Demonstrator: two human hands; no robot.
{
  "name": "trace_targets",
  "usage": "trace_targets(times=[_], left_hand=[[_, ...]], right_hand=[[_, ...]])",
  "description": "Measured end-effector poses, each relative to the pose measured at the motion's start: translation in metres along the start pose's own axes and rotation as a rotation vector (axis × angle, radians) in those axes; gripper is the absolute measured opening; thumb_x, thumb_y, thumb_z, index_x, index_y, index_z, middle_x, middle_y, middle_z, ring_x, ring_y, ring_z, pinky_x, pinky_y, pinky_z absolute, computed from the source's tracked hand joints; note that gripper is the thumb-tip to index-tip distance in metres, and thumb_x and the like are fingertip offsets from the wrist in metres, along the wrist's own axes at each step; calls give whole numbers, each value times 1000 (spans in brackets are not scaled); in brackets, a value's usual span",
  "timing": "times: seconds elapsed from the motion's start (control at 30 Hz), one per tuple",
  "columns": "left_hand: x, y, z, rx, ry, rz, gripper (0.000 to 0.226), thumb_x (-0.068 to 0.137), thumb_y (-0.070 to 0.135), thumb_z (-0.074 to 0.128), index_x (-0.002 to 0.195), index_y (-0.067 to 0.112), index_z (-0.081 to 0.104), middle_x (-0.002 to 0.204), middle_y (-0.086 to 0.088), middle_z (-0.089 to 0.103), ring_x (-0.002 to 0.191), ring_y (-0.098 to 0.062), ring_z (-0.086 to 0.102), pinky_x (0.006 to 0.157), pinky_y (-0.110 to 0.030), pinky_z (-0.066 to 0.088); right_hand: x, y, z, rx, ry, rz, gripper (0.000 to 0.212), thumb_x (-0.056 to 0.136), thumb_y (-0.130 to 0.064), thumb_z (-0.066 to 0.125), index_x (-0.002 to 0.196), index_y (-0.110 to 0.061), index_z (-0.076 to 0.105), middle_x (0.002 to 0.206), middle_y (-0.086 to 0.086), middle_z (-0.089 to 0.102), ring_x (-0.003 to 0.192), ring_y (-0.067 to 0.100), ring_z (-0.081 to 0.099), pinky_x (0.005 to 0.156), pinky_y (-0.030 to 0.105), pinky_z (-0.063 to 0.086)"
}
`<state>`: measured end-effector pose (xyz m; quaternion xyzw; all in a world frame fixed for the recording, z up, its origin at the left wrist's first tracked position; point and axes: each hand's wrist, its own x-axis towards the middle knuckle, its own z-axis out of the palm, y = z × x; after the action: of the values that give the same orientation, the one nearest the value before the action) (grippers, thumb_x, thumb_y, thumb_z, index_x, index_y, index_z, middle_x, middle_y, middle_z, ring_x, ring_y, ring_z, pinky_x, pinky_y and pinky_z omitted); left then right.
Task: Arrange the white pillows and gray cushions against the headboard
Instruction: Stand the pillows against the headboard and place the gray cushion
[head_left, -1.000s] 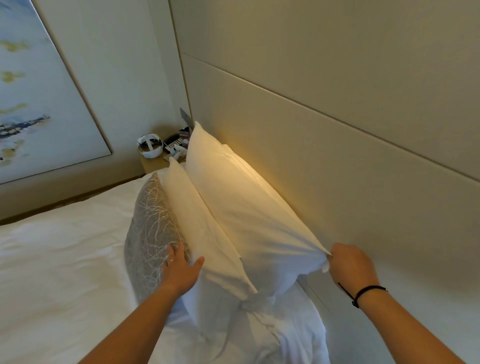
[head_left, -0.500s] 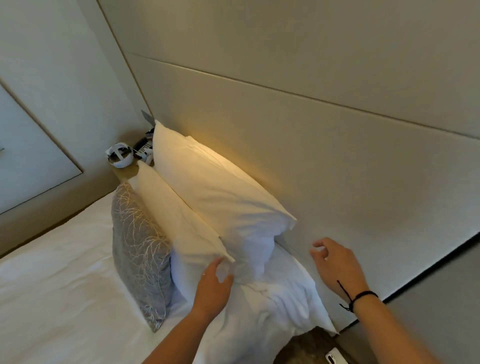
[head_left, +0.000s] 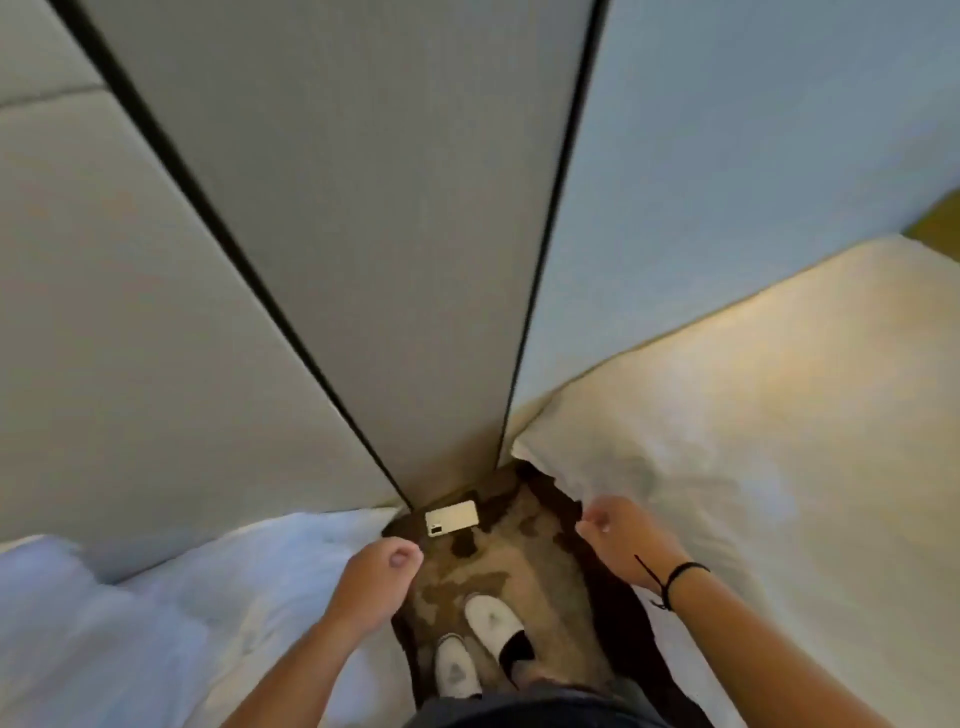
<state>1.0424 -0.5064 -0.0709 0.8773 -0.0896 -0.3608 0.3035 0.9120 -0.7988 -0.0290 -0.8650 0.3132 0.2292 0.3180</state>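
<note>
Now standing on patterned brown carpet (head_left: 498, 566) between two white-sheeted beds (head_left: 753, 467); left hand (head_left: 375, 574) loosely curled, right hand (head_left: 623, 540) half-curled, both empty.

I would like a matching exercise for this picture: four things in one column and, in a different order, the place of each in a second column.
Things:
1. phone
2. left hand
3. right hand
4. white slippers

Places:
A. on the person's feet, on the patterned carpet
B. over the edge of the left bed
C. flat on the carpet by the wall panel
D. near the corner of the right bed

Pairs: 1-C, 2-B, 3-D, 4-A
</note>
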Motion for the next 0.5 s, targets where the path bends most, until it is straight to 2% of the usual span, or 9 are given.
trace_targets(times=[0.17, 0.33, 0.4, 0.5], left_hand=[[31, 50, 65, 109, -245, 139, 24, 95, 40, 55, 80, 26, 69, 78, 9, 70, 78, -8, 65, 72, -30, 55], [8, 91, 141, 113, -392, 273, 30, 94, 39, 57, 72, 22, 70, 72, 12, 72, 66, -4, 66, 59, -22, 51], [-7, 104, 166, 167, -448, 332, 31, 93, 41, 56, 71, 23, 69, 73, 13, 71, 67, -2, 65, 59, -22, 48], [-30, 128, 198, 210, -489, 394, 31, 93, 40, 57, 70, 23, 68, 71, 7, 71, 67, -8, 66, 62, -25, 50]], right_hand=[[-87, 95, 13, 161, 139, 298, 16, 91, -44, 57, 83, -31, 62, 78, -11, 63, 72, 7, 57, 68, 26, 47], [-171, 151, 54, 365, 270, 502, 11, 90, -41, 61, 83, -33, 66, 82, -14, 67, 77, 1, 60, 68, 21, 46], [-198, 170, 69, 426, 314, 567, 9, 90, -41, 62, 86, -34, 66, 85, -14, 67, 78, 1, 59, 67, 19, 45], [-233, 199, 84, 483, 351, 641, 12, 90, -41, 62, 94, -31, 67, 89, -13, 67, 82, 6, 62, 74, 22, 48]])
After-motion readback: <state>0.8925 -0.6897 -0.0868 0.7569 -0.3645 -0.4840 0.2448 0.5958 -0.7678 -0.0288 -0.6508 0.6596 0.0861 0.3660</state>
